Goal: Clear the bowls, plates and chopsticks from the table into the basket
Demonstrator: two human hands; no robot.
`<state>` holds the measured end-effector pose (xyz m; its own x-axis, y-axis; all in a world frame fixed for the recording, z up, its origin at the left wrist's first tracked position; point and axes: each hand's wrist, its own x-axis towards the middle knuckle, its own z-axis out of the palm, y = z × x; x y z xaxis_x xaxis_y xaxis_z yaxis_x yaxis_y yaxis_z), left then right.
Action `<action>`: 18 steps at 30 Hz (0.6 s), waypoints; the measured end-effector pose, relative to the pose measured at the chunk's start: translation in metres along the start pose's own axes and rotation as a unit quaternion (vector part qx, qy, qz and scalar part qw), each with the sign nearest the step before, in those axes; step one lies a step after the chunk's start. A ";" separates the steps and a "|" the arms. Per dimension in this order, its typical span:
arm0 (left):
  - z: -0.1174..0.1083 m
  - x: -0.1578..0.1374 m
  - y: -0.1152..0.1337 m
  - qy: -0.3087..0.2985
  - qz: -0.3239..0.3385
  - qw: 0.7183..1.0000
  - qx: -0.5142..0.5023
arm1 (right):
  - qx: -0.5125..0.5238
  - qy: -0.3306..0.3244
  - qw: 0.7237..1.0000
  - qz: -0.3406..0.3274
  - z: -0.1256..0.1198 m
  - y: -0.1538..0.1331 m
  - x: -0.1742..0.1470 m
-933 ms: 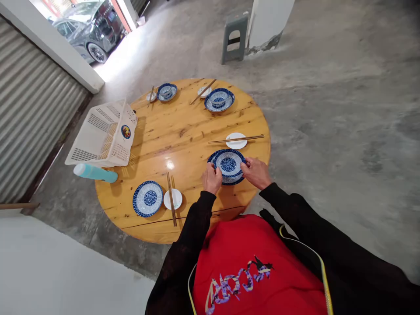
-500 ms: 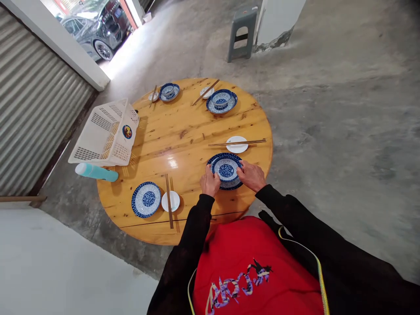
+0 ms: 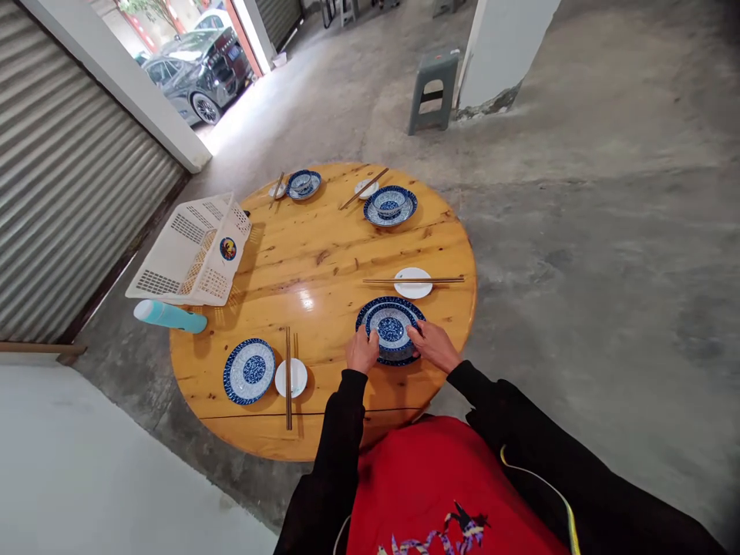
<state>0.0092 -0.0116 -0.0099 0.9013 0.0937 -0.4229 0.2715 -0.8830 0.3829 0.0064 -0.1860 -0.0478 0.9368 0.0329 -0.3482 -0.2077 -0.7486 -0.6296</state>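
A blue-and-white bowl (image 3: 390,327) is over a larger patterned plate (image 3: 365,310) at the near right of the table. My left hand (image 3: 362,351) grips the bowl's left rim, thumb on top, and my right hand (image 3: 436,345) grips its right rim. Whether the bowl's base touches the plate I cannot tell. Just beyond it, a pair of chopsticks (image 3: 448,280) rests across a small white dish (image 3: 413,291). To the left lies another blue-rimmed plate (image 3: 249,371), beside a white dish (image 3: 294,378) with chopsticks (image 3: 287,385) over it.
The round wooden table (image 3: 324,254) also bears two far settings, each with a bowl (image 3: 389,202) on a plate. A white plastic basket (image 3: 211,266) and a turquoise bottle (image 3: 170,316) are at its left edge. A grey stool (image 3: 433,92) stands beyond, by a pillar (image 3: 500,54).
The view has tilted up a little, so the table sits lower in the picture. Both hands still hold the bowl over the plate, with the bowl shifted slightly on it.
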 end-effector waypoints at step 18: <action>0.016 -0.068 0.031 -0.077 0.154 0.985 0.001 | 0.192 0.173 0.961 0.094 -0.015 0.026 -0.122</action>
<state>-0.0491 -0.0525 0.0171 0.8787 -0.2493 -0.4072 -0.0069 -0.8594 0.5112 -0.1087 -0.2192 -0.0110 0.8963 -0.3515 -0.2703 -0.4087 -0.4184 -0.8111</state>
